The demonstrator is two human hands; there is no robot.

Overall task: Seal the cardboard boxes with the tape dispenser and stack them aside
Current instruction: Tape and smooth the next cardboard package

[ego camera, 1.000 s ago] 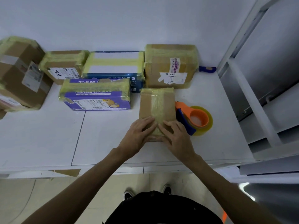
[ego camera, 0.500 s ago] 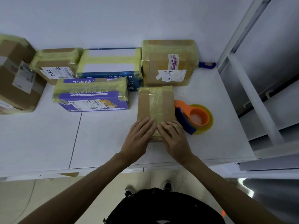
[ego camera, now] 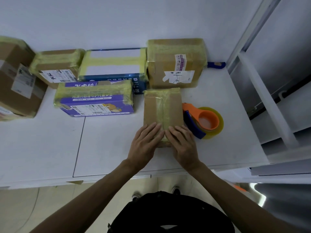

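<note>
— As the left hand point(ego camera: 144, 145) and right hand point(ego camera: 183, 145) are lying side by side, what are they holding?
— Nothing is being gripped. Both are resting flat, fingers straight, pressing on the near end of the small cardboard box point(ego camera: 162, 108), probably smoothing the yellowish tape strip point(ego camera: 160, 113) running lengthwise over its centre seam.
— Where is that box sitting?
— It is lying on the white table point(ego camera: 50, 145), near the front edge, just beside the tape dispenser point(ego camera: 203, 122) on its right: an orange plastic frame with a blue part, carrying a translucent yellow roll, lying on its side within reach.
— And beyond?
— Sealed parcels are standing along the wall: a purple printed box point(ego camera: 94, 98), a blue-and-white carton point(ego camera: 112, 64), a brown box point(ego camera: 175, 63) with torn labels. All are showing glossy, wrinkled tape over matte cardboard.
</note>
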